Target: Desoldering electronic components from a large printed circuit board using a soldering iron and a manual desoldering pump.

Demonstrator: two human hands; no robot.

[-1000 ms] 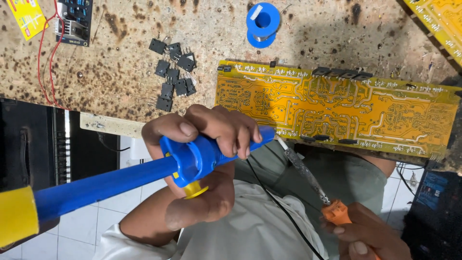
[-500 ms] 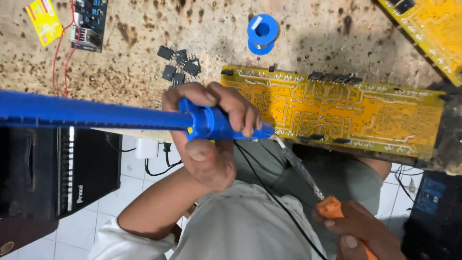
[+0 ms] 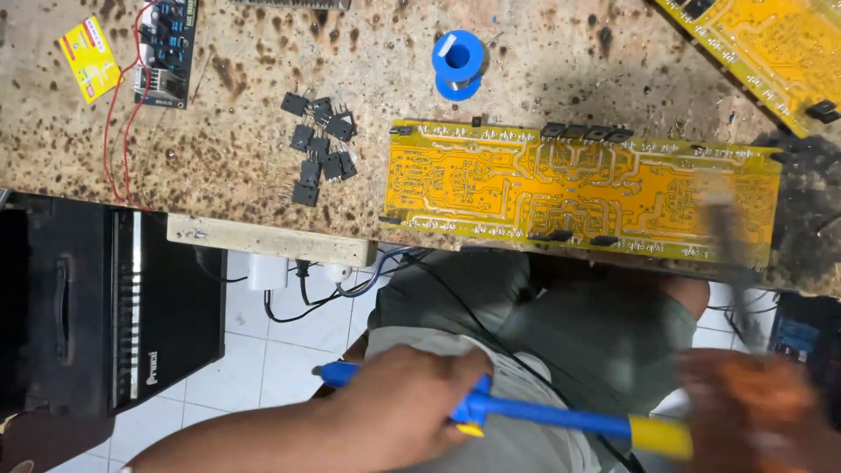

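Head view: your left hand (image 3: 399,398) is wrapped tight around the blue barrel of the desoldering pump (image 3: 526,413), which now lies level across your lap, its yellow end pointing toward your right side. Half a second ago you held that pump up at the bench edge, against the near rim of the yellow circuit board (image 3: 583,188); now it has dropped well below the bench and away from the board, so nothing touches the board at this moment.

Your right hand (image 3: 758,412) is blurred by motion at the lower right. It looks closed on the orange handle of the soldering iron (image 3: 731,254), whose dark shaft rises blurred toward the board's right end, but the grip itself you cannot tell for certain.

On the scorched bench (image 3: 245,96) the board lies flat along the near edge, copper side up. A cluster of black transistors (image 3: 317,149) sits left of it, a blue solder spool (image 3: 457,61) behind.
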